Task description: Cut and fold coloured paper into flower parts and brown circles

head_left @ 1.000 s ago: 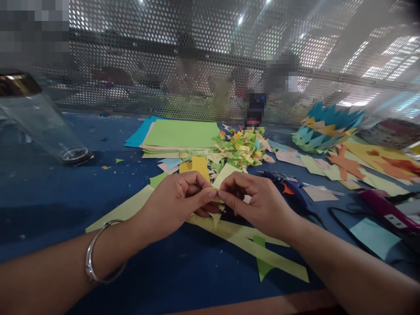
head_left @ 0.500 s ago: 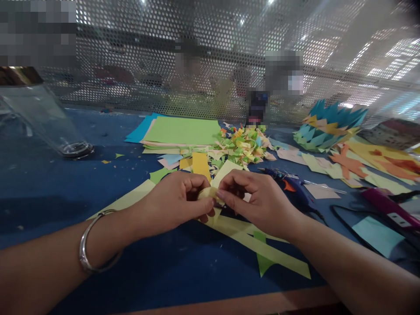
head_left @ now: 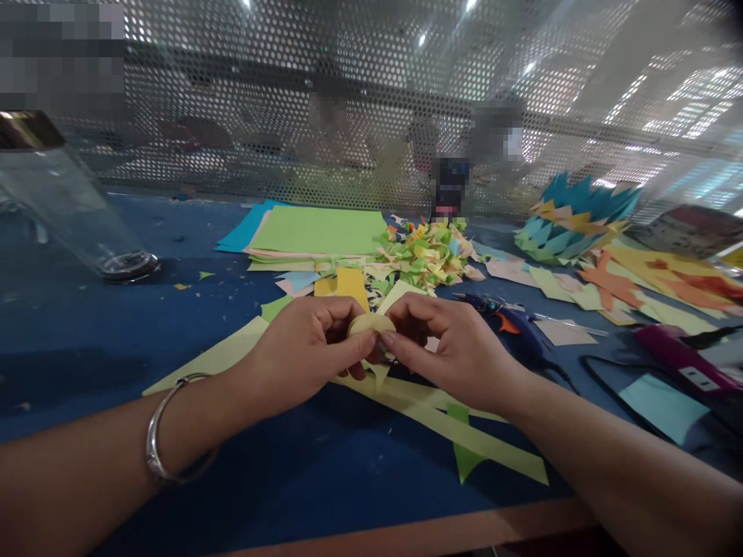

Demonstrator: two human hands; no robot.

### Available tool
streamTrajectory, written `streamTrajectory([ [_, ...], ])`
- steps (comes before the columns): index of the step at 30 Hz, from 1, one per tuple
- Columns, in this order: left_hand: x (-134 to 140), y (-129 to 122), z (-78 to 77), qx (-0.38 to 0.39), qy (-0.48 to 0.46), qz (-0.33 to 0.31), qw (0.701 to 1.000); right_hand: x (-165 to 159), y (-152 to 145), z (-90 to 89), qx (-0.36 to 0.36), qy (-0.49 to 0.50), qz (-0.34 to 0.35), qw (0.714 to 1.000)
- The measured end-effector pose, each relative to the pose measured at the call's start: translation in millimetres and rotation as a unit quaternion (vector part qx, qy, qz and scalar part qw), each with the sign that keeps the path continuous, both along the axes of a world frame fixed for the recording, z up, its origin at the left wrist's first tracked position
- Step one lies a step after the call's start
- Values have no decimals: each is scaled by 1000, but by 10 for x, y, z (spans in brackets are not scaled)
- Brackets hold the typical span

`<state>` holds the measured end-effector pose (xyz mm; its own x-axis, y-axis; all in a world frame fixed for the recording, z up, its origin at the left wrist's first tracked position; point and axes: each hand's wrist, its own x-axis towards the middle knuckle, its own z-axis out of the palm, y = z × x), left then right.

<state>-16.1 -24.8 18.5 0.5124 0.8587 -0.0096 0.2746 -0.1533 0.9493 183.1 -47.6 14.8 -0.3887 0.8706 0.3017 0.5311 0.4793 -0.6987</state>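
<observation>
A small pale yellow piece of paper [head_left: 371, 324], curved on top, is pinched between both hands at the middle of the view. My left hand [head_left: 316, 336] grips its left side with thumb and fingers, a silver bangle on the wrist. On the other side, my right hand [head_left: 444, 344] presses it with thumb and forefinger, the two thumb tips nearly meeting. Fingers hide much of the piece. Long pale yellow paper strips [head_left: 487, 445] lie beneath the hands, and a green scrap [head_left: 463, 460] sits under one strip. Just beyond the hands is a deep yellow paper piece [head_left: 351, 288].
Behind are stacked green sheets [head_left: 319, 230] and a heap of folded paper bits [head_left: 429, 255]. A glue gun [head_left: 531, 340], purple power strip [head_left: 688, 360] and black cable are at right, with a blue-yellow paper crown [head_left: 580, 216] beyond. A clear bottle [head_left: 75, 209] stands left, before a perforated metal screen.
The held paper has turned up between the fingers and now shows a rounder top. Both hands stay at nearly the same place; the view has shifted slightly.
</observation>
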Motion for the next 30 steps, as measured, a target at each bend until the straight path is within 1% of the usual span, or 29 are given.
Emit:
streamTrajectory([
  [3,2,-8,-20,5,1,0,1000,-29,-3,1,20,-13,-11,1000],
  [5,-5,-6,-24,15,17,4,1000,-45,-6,-3,30,-24,-20,999],
  [11,-59,48,12,45,80,11,996,-27,8,-35,26,-27,-31,999],
  [13,-67,57,27,73,95,9,993,-12,13,-40,22,-25,-35,999],
  [17,-48,33,47,158,114,5,981,-14,23,-31,10,-24,-33,999],
  [19,-40,25,44,169,109,2,980,-27,26,-23,6,-27,-33,999],
  [21,-40,32,30,157,94,-5,983,-42,25,-18,5,-32,-35,999],
  [25,-57,67,17,98,59,-27,993,-60,9,-26,-7,-39,-33,999],
  [30,-87,87,62,42,30,-22,998,-10,17,-28,-22,-21,-29,999],
])
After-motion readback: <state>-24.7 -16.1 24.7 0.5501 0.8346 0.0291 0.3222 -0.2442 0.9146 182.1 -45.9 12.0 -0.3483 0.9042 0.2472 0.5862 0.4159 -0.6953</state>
